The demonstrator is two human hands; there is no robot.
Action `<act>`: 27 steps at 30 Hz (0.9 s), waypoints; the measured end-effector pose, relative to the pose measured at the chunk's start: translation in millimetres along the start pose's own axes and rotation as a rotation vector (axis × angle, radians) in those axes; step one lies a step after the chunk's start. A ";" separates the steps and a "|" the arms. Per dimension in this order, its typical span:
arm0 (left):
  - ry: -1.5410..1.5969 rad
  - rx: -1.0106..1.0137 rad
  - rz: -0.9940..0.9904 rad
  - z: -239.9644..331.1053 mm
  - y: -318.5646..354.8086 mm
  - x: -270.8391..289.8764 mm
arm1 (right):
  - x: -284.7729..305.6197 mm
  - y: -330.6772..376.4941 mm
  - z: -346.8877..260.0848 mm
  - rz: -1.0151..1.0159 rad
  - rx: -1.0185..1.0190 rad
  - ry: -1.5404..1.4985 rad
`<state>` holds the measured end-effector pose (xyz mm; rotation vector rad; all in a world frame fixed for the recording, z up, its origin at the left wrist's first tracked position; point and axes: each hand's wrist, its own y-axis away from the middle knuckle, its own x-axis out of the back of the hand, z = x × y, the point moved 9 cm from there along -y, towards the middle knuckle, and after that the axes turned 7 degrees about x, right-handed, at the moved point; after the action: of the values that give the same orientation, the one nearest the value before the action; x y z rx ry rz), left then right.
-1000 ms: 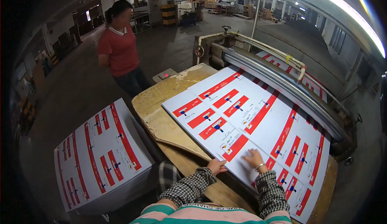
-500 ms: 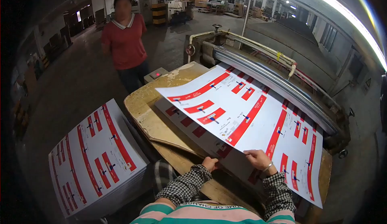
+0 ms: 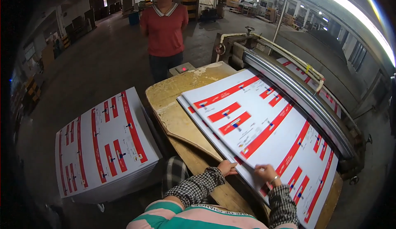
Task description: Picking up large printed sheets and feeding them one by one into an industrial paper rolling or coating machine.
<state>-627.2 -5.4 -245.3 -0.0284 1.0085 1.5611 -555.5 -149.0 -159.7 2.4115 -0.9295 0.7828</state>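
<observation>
While your right hand (image 3: 266,173) pinches the near edge of the top printed sheet (image 3: 264,126), fingers lying on its face and thumb tucked beneath, your left hand (image 3: 227,167) sits just beside it on the same edge, fingers curled closed around the sheet's margin. Both hands are holding that one sheet, a large white card printed with red bars and small blue marks. From your grip it stretches away and to the right, lying flat and slightly askew on the stack of matching sheets (image 3: 198,119) below it, whose edges show just to the left of your left hand.

Under that stack, and running away to the left of your hands, is a worn wooden feed board (image 3: 173,101) with a chipped, pale surface. Beyond the far edge of the sheet you hold lies the long steel roller (image 3: 297,97) of the machine, with more printed sheets (image 3: 305,74) behind it.

Well to the left of your grip, lower down, stands a separate pile of printed sheets (image 3: 103,146). Far ahead of your hands, past the board, a person in a red shirt (image 3: 165,27) stands facing you on the workshop floor (image 3: 95,68). A small control box with a red light (image 3: 181,69) stands in front of that person.
</observation>
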 end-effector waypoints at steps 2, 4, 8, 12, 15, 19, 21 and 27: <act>-0.093 0.012 0.012 -0.5 -4.0 -4.0 | 31.0 -18.7 41.7 0.234 -0.197 0.095; -0.029 0.004 -0.028 6.3 -4.8 -11.2 | 46.8 -26.2 45.2 0.484 -0.133 0.117; -0.017 0.029 0.032 2.6 -6.2 -4.7 | -38.0 -14.0 -0.1 -0.046 0.055 0.570; -0.048 -0.010 0.000 -3.4 -9.5 -0.2 | -38.4 3.5 -28.2 0.003 0.101 0.613; -0.065 0.012 -0.078 12.6 13.1 -21.1 | -35.6 3.6 -26.8 -0.032 0.122 0.585; -0.053 0.017 -0.100 10.4 15.8 -18.6 | -42.7 1.5 -32.1 -0.012 0.170 0.600; -0.068 0.019 -0.086 10.5 12.5 -17.0 | -41.8 2.4 -32.9 0.032 0.192 0.639; -0.078 0.031 -0.062 11.5 13.2 -17.4 | -30.8 8.5 -45.8 0.157 0.257 0.654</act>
<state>-627.2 -11.1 -221.3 0.0220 0.9613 1.4788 -596.3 -114.4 -143.7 2.0529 -0.7790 1.7019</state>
